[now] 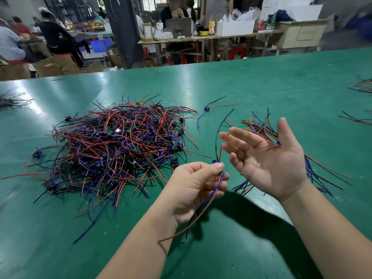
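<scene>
Wire assembly point(214, 161), a small blue part with red, black and blue leads, hangs above the near middle of the green counter point(241, 81), pinched between the thumb and fingertips of the left hand point(197, 190). At the far left edge lies a blurred bundle of dark wires point(12, 100). Next comes a big tangled pile point(116, 146) of similar red, blue and black assemblies. A single loose assembly point(207, 108) lies just beyond the pile's right end. The right hand point(269, 158) is raised palm up beside the left, fingers spread and gripping nothing. One red lead arcs up towards its fingers. Behind it lies a smaller bundle point(259, 125), with more stray wires point(362, 85) at the right edge.
</scene>
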Available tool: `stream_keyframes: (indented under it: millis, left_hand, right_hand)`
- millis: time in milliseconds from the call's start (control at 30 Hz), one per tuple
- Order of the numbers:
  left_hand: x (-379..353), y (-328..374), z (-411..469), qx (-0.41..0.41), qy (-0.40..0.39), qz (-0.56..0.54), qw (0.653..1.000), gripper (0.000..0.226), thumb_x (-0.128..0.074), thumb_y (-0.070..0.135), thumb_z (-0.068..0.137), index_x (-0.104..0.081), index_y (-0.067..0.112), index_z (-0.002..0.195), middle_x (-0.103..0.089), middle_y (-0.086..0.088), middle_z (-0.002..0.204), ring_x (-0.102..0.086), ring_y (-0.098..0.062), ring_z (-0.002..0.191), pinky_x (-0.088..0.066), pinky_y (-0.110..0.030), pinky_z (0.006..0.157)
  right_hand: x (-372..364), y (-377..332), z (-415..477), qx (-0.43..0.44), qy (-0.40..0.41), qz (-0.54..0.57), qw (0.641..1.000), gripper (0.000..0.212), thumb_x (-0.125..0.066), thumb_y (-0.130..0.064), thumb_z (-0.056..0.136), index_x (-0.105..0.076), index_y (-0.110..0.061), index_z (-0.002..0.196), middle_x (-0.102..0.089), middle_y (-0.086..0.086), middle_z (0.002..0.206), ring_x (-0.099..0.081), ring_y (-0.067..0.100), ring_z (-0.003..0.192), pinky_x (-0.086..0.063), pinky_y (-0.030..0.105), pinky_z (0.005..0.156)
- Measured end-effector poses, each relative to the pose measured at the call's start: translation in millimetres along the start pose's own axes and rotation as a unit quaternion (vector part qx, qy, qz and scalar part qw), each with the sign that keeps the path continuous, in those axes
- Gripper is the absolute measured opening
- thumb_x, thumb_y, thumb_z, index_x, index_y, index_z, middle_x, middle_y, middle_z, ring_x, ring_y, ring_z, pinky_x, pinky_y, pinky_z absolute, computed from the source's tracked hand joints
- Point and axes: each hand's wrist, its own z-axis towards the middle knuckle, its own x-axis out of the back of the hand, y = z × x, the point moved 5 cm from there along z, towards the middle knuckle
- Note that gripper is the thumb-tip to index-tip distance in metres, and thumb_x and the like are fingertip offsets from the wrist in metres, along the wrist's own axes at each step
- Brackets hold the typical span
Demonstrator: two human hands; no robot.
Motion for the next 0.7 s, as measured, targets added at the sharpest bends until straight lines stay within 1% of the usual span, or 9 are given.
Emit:
stream_keyframes:
  millis: [67, 100, 200, 233, 267, 333, 433, 600, 700]
  left_hand:
    - [-2, 0, -1, -0.004, -0.014, 0.011, 1.0, 0.021, -0.073, 0.025, 0.062, -0.062, 0.008, 0.067, -0.072, -0.011, 0.073, -0.064, -0.01, 0.05, -0.05, -0.018, 0.047]
    - [-2, 0, -1, -0.006, -0.015, 0.018, 1.0, 0.021, -0.073, 0.025, 0.062, -0.063, 0.007, 0.068, -0.072, -0.012, 0.074, -0.064, -0.011, 0.05, -0.05, -0.019, 0.047]
    - [1, -1, 0, -0.008, 0.009, 0.023, 1.0, 0.017, -0.073, 0.019, 0.07, -0.066, 0.005, 0.078, -0.072, -0.01, 0.072, -0.063, -0.009, 0.049, -0.05, -0.018, 0.047]
    - [3, -1, 1, -0.011, 0.021, 0.016, 1.0, 0.011, -0.071, 0.013, 0.075, -0.067, 0.005, 0.08, -0.072, -0.009, 0.07, -0.062, -0.008, 0.048, -0.05, -0.018, 0.046]
    - [4, -1, 2, -0.014, 0.032, 0.01, 0.999, 0.004, -0.069, 0.009, 0.08, -0.068, 0.005, 0.081, -0.072, -0.008, 0.069, -0.061, -0.008, 0.047, -0.05, -0.018, 0.046]
    - [6, -1, 2, -0.019, 0.044, 0.008, 0.999, 0.003, -0.068, 0.007, 0.082, -0.07, 0.006, 0.081, -0.071, -0.006, 0.068, -0.06, -0.007, 0.046, -0.049, -0.017, 0.045]
    - [7, -1, 2, -0.027, 0.043, 0.027, 0.998, 0.003, -0.069, 0.007, 0.081, -0.071, 0.007, 0.084, -0.071, -0.006, 0.069, -0.06, -0.008, 0.046, -0.049, -0.018, 0.045]
    - [3, 0, 2, -0.05, 0.021, 0.05, 0.997, 0.009, -0.068, 0.009, 0.082, -0.069, 0.009, 0.091, -0.072, -0.003, 0.072, -0.061, -0.008, 0.048, -0.049, -0.018, 0.046]
    - [1, -2, 0, -0.049, 0.005, 0.057, 0.997, 0.012, -0.069, 0.01, 0.081, -0.068, 0.008, 0.093, -0.072, -0.003, 0.073, -0.062, -0.009, 0.05, -0.05, -0.019, 0.046]
  right_hand:
    - [-1, 0, 0, 0.003, -0.009, 0.01, 1.0, 0.085, -0.031, -0.074, 0.079, -0.072, -0.004, 0.104, -0.065, 0.017, 0.118, -0.066, 0.022, 0.099, -0.054, 0.025, 0.081]
    - [-2, 1, 0, 0.007, -0.003, 0.005, 1.0, 0.079, -0.038, -0.071, 0.079, -0.073, -0.004, 0.103, -0.065, 0.018, 0.118, -0.066, 0.021, 0.099, -0.054, 0.024, 0.081]
    - [2, 3, 3, 0.036, 0.068, -0.075, 0.994, 0.029, -0.067, -0.037, 0.071, -0.074, -0.011, 0.081, -0.071, 0.017, 0.104, -0.071, 0.017, 0.085, -0.056, 0.02, 0.068]
    - [3, 5, 4, 0.044, 0.093, -0.112, 0.988, 0.015, -0.069, -0.025, 0.069, -0.07, -0.012, 0.077, -0.072, 0.016, 0.097, -0.07, 0.016, 0.076, -0.055, 0.018, 0.063]
    - [5, 7, 5, 0.049, 0.111, -0.145, 0.982, 0.012, -0.069, -0.015, 0.067, -0.063, -0.011, 0.077, -0.072, 0.015, 0.092, -0.069, 0.014, 0.069, -0.054, 0.017, 0.059]
    - [11, 12, 6, 0.053, 0.149, -0.206, 0.966, 0.02, -0.07, -0.007, 0.062, -0.055, -0.01, 0.076, -0.07, 0.011, 0.076, -0.064, 0.012, 0.057, -0.051, 0.016, 0.052]
    - [15, 15, 5, 0.049, 0.188, -0.264, 0.945, 0.022, -0.072, -0.009, 0.057, -0.054, -0.008, 0.069, -0.065, 0.004, 0.058, -0.061, 0.01, 0.049, -0.047, 0.015, 0.046]
    - [23, 18, 3, -0.037, 0.21, -0.299, 0.93, 0.033, -0.075, -0.031, 0.055, -0.059, -0.007, 0.07, -0.06, 0.005, 0.057, -0.057, 0.012, 0.043, -0.042, 0.015, 0.041]
    - [20, 24, 4, -0.071, 0.161, -0.238, 0.955, 0.025, -0.072, -0.027, 0.061, -0.073, -0.006, 0.074, -0.064, 0.003, 0.061, -0.056, 0.008, 0.046, -0.045, 0.014, 0.045]
